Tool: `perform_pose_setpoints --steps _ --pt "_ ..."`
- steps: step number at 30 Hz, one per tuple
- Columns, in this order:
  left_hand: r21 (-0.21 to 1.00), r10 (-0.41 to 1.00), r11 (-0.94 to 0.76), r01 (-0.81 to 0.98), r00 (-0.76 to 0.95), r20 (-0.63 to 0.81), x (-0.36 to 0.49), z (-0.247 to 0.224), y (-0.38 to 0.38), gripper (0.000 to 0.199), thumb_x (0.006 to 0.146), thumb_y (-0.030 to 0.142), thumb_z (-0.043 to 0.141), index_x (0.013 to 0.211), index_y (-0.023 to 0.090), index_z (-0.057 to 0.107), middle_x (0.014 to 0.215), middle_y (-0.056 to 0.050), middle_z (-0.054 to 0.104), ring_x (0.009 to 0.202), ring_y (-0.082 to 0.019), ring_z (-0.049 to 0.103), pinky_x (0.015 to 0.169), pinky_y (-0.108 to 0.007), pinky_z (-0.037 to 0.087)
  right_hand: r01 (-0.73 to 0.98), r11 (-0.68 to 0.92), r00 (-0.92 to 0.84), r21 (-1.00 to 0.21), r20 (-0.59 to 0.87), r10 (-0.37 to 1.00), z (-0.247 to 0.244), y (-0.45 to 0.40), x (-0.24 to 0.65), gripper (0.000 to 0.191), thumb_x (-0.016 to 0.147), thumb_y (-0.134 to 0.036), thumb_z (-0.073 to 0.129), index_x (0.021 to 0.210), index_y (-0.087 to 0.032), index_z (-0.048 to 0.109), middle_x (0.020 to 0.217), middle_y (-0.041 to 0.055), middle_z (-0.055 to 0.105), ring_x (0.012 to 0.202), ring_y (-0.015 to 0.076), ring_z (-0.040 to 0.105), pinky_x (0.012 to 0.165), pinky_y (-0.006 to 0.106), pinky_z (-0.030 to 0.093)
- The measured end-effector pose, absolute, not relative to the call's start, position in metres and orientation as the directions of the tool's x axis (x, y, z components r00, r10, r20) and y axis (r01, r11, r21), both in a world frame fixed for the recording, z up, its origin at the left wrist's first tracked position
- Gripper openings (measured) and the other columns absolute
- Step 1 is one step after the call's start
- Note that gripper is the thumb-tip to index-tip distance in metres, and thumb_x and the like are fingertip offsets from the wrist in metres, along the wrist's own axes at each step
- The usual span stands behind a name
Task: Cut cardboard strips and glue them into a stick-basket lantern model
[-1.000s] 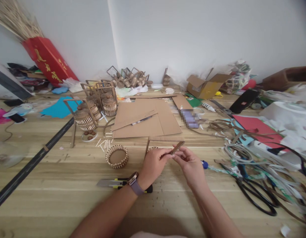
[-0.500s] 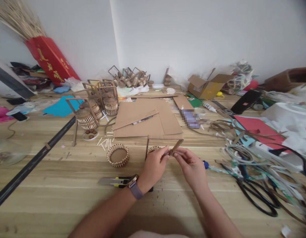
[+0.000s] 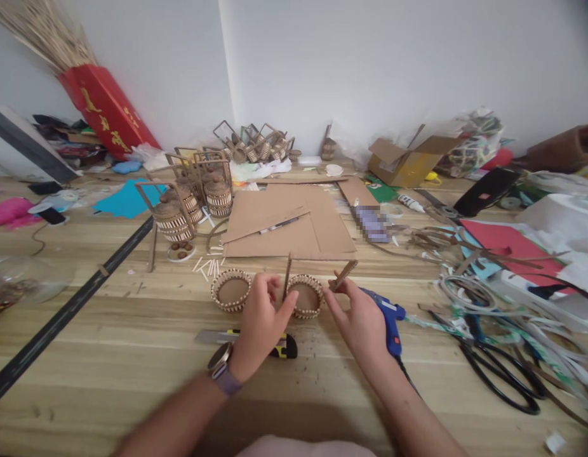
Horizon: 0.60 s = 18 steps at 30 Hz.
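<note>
My right hand pinches the right leg of a brown, U-shaped cardboard handle. The handle stands up over a small round basket with a striped rim and a brown bottom. My left hand is beside the handle's left leg, its thumb spread from the curled fingers; whether the thumb touches the basket I cannot tell. A second round basket sits to its left. Partly under my left hand lies a yellow and black utility knife. A blue glue gun rests right of my right hand.
Cardboard sheets with a pen lie ahead. Finished lidded baskets stand left, near a dish of brown beads and short sticks. Black-handled scissors and tangled strips cover the right. A long black bar crosses the left.
My left hand has moved left, away from the right hand, and its fingers have parted. The basket under the handle and the glue gun now show more fully. My right hand still holds the handle.
</note>
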State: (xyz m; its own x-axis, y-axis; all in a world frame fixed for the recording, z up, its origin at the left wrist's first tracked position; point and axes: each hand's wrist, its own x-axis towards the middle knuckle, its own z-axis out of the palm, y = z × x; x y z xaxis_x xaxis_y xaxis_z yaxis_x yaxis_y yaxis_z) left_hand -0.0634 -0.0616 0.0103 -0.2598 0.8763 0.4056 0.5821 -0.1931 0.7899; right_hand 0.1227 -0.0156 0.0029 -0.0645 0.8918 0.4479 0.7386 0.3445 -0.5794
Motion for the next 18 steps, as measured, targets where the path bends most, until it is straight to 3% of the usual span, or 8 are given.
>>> perform_pose_setpoints --steps 3,8,12,15,18 --pt "0.735 0.893 -0.171 0.656 -0.211 0.396 -0.066 0.009 -0.046 0.035 0.087 0.036 0.067 0.113 0.019 0.052 0.094 -0.004 0.063 0.073 -0.016 0.059 0.072 -0.033 0.052 0.793 0.332 -0.059 -0.511 0.478 0.876 -0.001 -0.012 0.121 0.038 0.092 -0.052 0.050 0.102 -0.022 0.072 0.081 0.0075 0.077 0.069 0.0250 0.071 0.065 0.034 0.048" --pt "0.682 0.920 -0.194 0.705 -0.111 0.377 -0.066 0.015 -0.033 0.014 0.098 0.030 0.050 0.103 0.019 0.057 0.085 -0.004 0.067 0.076 -0.020 0.063 0.072 -0.034 0.050 0.828 0.327 -0.079 -0.455 0.483 0.872 -0.001 -0.009 0.119 0.043 0.095 -0.049 0.044 0.109 -0.019 0.073 0.078 0.0092 0.077 0.069 0.0259 0.071 0.064 0.034 0.047" --pt "0.662 0.911 -0.221 0.716 -0.091 0.403 -0.066 0.015 -0.034 0.012 0.098 0.028 0.049 0.102 0.019 0.056 0.086 -0.004 0.066 0.079 -0.020 0.063 0.073 -0.033 0.050 0.799 0.328 -0.083 -0.503 0.448 0.890 0.000 -0.009 0.120 0.044 0.095 -0.050 0.044 0.109 -0.019 0.072 0.081 0.0102 0.077 0.071 0.0268 0.071 0.067 0.036 0.049" --pt "0.607 0.815 -0.265 0.750 -0.162 0.556 -0.065 0.018 -0.044 0.023 0.096 0.033 0.056 0.113 0.018 0.052 0.098 -0.007 0.062 0.088 -0.021 0.060 0.078 -0.035 0.051 0.723 0.329 -0.093 -0.607 0.386 0.918 0.002 -0.011 0.125 0.041 0.090 -0.054 0.051 0.104 -0.022 0.072 0.090 0.0094 0.078 0.076 0.0270 0.072 0.068 0.036 0.051" --pt "0.480 0.616 -0.366 0.797 -0.179 0.767 -0.063 0.034 -0.060 0.025 0.096 0.032 0.057 0.116 0.019 0.049 0.104 -0.009 0.059 0.096 -0.021 0.058 0.084 -0.036 0.050 0.617 0.345 -0.077 -0.707 0.383 0.921 0.009 -0.013 0.135 0.042 0.088 -0.057 0.053 0.106 -0.023 0.071 0.102 0.0106 0.077 0.090 0.0283 0.071 0.077 0.039 0.054"
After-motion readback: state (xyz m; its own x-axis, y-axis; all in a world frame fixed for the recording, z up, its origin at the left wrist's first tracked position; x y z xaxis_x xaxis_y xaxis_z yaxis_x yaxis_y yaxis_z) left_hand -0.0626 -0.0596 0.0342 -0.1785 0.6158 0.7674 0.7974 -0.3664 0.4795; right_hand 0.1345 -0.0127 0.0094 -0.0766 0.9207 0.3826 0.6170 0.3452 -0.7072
